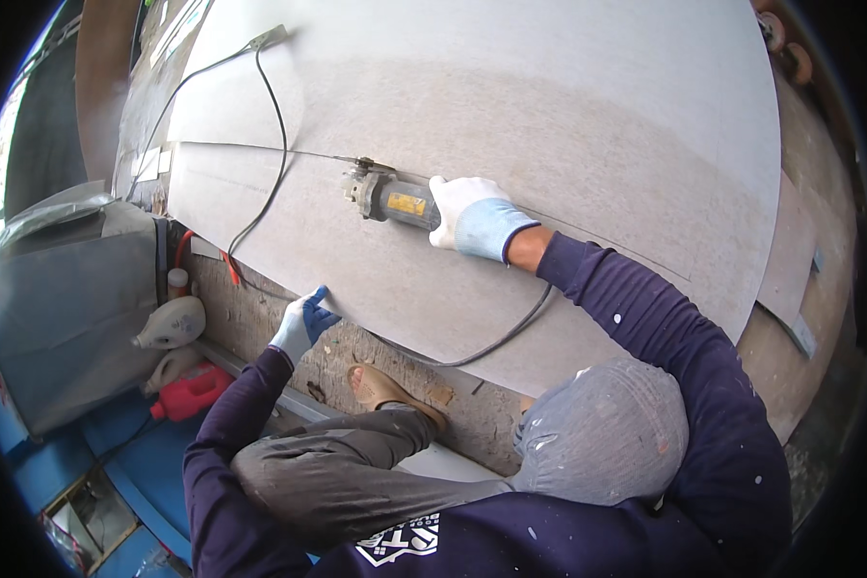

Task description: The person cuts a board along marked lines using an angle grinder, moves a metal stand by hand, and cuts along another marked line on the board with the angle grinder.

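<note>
My right hand (467, 214), in a white glove with a light blue cuff, is wrapped round the grey body of an angle grinder (407, 201). The grinder's head and disc point left and rest at a thin dark line (250, 147) in a large pale board (568, 125). A fainter straight line carries on to the right past my hand. At the board's near left edge, my left hand (303, 323), gloved in white with a blue palm, grips the rim, its thumb side up and some fingers hidden.
A black cord (275, 106) loops across the board from a connector (268, 38). Near my left arm stand a grey covered box (72, 308), a pale jug (171, 323) and a red jug (191, 390). My sandalled foot (380, 387) is on the rough floor below the board edge.
</note>
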Available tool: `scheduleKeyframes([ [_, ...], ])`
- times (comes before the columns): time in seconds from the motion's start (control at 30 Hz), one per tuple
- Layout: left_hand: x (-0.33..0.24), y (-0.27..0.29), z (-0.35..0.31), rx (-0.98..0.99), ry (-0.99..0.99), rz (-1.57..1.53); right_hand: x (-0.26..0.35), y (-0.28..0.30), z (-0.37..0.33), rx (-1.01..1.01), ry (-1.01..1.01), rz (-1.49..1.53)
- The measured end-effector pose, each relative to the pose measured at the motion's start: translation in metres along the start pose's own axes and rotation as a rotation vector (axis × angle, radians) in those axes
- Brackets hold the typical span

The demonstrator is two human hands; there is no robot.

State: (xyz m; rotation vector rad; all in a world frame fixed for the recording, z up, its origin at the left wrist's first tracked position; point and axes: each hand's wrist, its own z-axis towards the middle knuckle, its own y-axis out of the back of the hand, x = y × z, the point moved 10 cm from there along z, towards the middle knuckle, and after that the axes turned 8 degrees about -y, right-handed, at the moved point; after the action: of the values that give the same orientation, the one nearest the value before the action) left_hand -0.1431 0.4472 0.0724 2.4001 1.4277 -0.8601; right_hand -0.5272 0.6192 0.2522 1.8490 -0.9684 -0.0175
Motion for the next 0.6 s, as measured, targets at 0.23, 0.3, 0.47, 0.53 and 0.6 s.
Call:
scheduleKeyframes([
  [0.23, 0.001, -0.002, 0.001, -0.016, 0.022, -0.014, -0.005, 0.006, -0.011, -0.036, 0.002, -0.041],
  [0.3, 0.001, 0.0, 0.002, -0.009, 0.007, -0.008, -0.008, 0.004, -0.01, -0.031, -0.003, -0.031],
  [0.47, 0.002, 0.0, 0.003, -0.037, 0.014, 0.01, -0.011, 0.005, -0.014, -0.023, -0.012, -0.002],
  [0.53, 0.002, 0.0, 0.002, -0.035, 0.012, 0.015, -0.012, 0.006, -0.016, -0.036, 0.0, -0.02],
  [0.6, 0.001, 0.001, 0.002, -0.054, -0.001, -0.013, -0.014, 0.006, -0.018, -0.041, -0.001, -0.02],
])
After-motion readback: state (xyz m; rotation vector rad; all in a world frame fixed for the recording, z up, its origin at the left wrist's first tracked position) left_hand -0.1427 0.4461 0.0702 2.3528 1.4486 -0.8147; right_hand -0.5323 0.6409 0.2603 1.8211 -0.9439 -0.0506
